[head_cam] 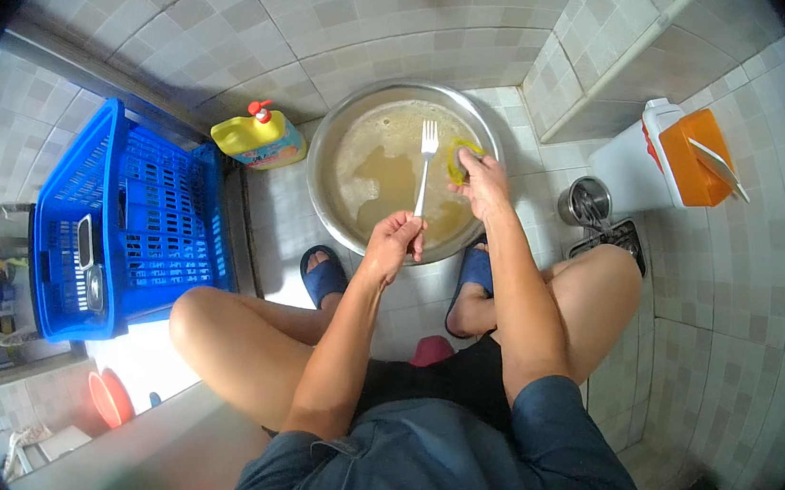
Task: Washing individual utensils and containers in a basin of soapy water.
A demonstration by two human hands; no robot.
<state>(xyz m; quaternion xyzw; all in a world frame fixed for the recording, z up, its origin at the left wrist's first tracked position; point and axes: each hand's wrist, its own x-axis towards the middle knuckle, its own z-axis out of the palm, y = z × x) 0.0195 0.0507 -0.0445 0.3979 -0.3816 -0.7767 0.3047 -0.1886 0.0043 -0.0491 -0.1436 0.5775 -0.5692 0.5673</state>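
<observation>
My left hand (394, 244) grips the handle end of a metal fork (428, 155), whose tines point away from me over the basin. In my right hand (483, 183) is a yellow-green scrubbing sponge (459, 160), pinched between thumb and fingers just right of the fork, apart from it. Beneath both hands stands a round stainless steel basin (315, 187) on the tiled floor, holding cloudy, sudsy water (389, 176). Whether anything lies under the water cannot be seen.
Left of the basin stand a yellow detergent bottle (260, 139) with a red pump and a blue plastic basket (169, 221). At right are a metal cup of cutlery (586, 202), a metal tray (626, 242) and a white container (628, 155) with an orange part. Tiled walls rise behind.
</observation>
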